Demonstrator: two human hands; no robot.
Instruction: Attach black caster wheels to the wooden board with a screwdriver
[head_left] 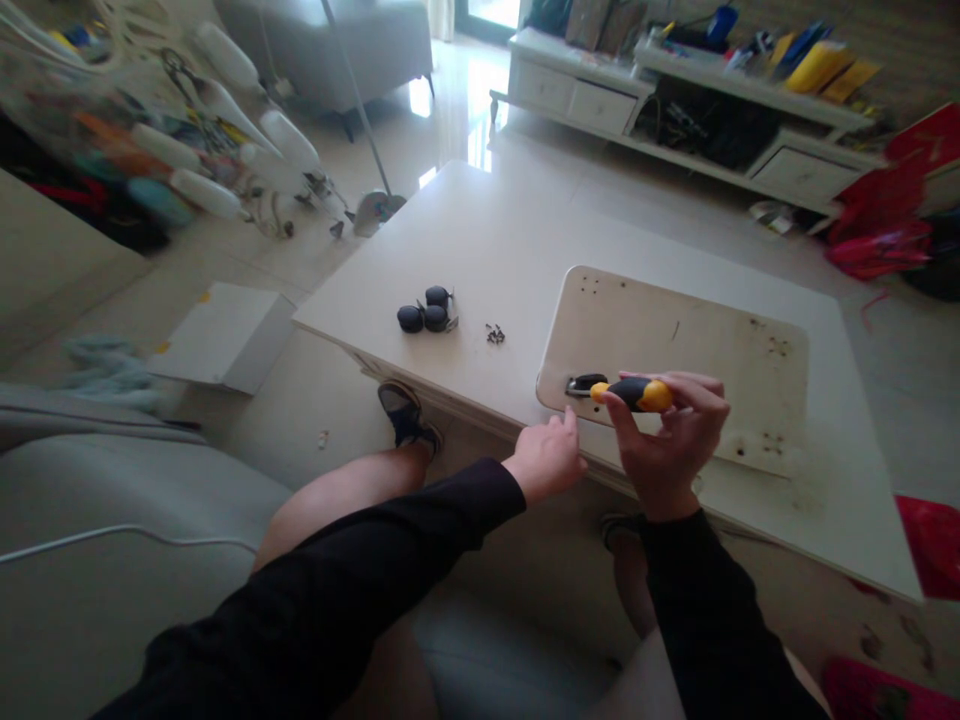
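My right hand (675,430) is closed around the yellow and black handle of a screwdriver (637,393). Its shaft points left, to the black caster (589,383) at the near left corner of a flat cream board (660,340); whether the tip sits in a screw is too small to tell. My left hand (550,458) is at the near edge of the board, index finger stretched towards the caster, with nothing visible in it. To the left on the white table (487,230), three loose black casters (425,310) lie together beside a small pile of screws (495,334).
Screw holes mark the board's other corners. On the floor at left are a white box (225,335) and a cluttered rack (225,130). A grey sofa (112,560) is at near left, a white cabinet (585,95) at the back, red bags (877,230) at right.
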